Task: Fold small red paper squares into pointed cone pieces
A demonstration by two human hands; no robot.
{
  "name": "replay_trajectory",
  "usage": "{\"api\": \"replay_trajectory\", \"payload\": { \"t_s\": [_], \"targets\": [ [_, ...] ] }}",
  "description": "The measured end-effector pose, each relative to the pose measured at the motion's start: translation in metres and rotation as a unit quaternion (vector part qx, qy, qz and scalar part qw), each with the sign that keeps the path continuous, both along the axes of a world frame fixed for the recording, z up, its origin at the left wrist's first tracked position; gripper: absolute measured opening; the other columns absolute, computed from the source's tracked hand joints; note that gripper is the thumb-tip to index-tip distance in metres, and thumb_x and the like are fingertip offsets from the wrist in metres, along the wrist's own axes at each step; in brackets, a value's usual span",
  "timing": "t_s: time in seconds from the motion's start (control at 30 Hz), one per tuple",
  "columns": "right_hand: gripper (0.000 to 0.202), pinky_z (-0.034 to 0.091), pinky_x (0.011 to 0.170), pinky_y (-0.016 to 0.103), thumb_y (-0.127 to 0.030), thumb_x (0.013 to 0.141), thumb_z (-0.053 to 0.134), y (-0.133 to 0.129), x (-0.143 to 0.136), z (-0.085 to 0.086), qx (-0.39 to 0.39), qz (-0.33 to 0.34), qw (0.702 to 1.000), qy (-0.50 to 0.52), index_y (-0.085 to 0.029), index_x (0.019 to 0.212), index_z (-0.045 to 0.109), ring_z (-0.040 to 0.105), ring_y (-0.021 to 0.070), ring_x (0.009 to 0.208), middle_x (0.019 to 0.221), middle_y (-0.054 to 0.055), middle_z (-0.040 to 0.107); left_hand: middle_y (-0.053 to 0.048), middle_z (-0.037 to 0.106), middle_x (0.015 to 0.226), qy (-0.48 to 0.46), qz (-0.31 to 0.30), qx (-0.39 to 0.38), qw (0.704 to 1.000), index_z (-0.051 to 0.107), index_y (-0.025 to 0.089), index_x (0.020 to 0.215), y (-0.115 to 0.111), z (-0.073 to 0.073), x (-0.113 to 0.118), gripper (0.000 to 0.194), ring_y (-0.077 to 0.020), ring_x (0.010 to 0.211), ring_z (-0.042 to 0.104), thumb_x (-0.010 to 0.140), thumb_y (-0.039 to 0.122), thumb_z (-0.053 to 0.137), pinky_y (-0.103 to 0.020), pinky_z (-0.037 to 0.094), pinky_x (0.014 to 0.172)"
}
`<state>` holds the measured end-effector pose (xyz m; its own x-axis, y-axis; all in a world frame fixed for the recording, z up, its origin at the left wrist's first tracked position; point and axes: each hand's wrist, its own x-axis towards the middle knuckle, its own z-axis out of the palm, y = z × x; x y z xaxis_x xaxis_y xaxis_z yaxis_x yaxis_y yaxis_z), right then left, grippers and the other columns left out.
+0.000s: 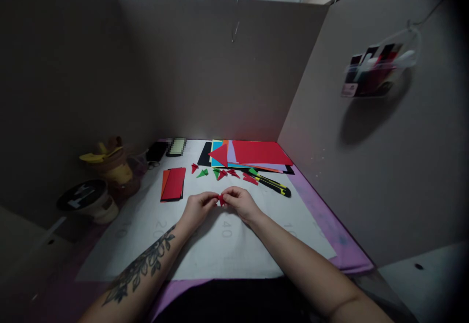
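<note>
A small red folded paper piece (221, 200) is pinched between the fingertips of both my hands, just above the white sheet (256, 259). My left hand (200, 206) grips its left side, and my right hand (242, 203) grips its right side. Beyond them lie several small folded paper pieces, among them a green one (202, 173) and a red one (194, 168). A black and yellow utility knife (273, 184) lies to the right of these. Left of my hands rests a stack of red, orange and black paper strips (173, 184).
Coloured paper sheets (260, 153) and a red paper triangle (220, 155) are at the back. A phone (176, 146) lies back left. Tubs (113, 166) and a dark-lidded container (82, 198) stand left. Grey panels (220, 69) enclose the table; a clear pouch (377, 71) hangs right.
</note>
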<state>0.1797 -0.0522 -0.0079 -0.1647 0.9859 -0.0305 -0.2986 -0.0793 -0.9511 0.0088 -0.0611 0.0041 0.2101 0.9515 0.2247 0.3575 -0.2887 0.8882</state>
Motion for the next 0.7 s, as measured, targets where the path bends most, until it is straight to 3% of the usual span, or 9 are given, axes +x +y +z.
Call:
{"api": "replay_trajectory", "payload": {
  "t_s": [0.37, 0.7],
  "targets": [
    [0.011, 0.045, 0.061, 0.026, -0.028, 0.069, 0.07, -0.0033, 0.0056, 0.0021, 0.083, -0.008, 0.989, -0.126, -0.017, 0.071, 0.07, 0.058, 0.0136, 0.06, 0.066, 0.001, 0.067, -0.004, 0.073, 0.075, -0.029, -0.017, -0.051, 0.998, 0.072, 0.016, 0.081, -0.0008, 0.0095, 0.0024, 0.026, -0.0162, 0.066, 0.064, 0.081, 0.036, 0.055, -0.024, 0.049, 0.061],
    [0.008, 0.045, 0.064, 0.026, -0.019, 0.073, 0.061, -0.0068, 0.0084, 0.0067, 0.192, -0.029, 0.947, -0.257, -0.019, 0.07, 0.069, 0.059, 0.0158, 0.069, 0.073, 0.001, 0.067, -0.005, 0.072, 0.071, -0.058, -0.036, -0.09, 0.994, 0.07, 0.014, 0.078, 0.0009, 0.0058, 0.0024, 0.024, -0.0146, 0.062, 0.062, 0.076, 0.037, 0.061, -0.023, 0.046, 0.058]
  ]
}}
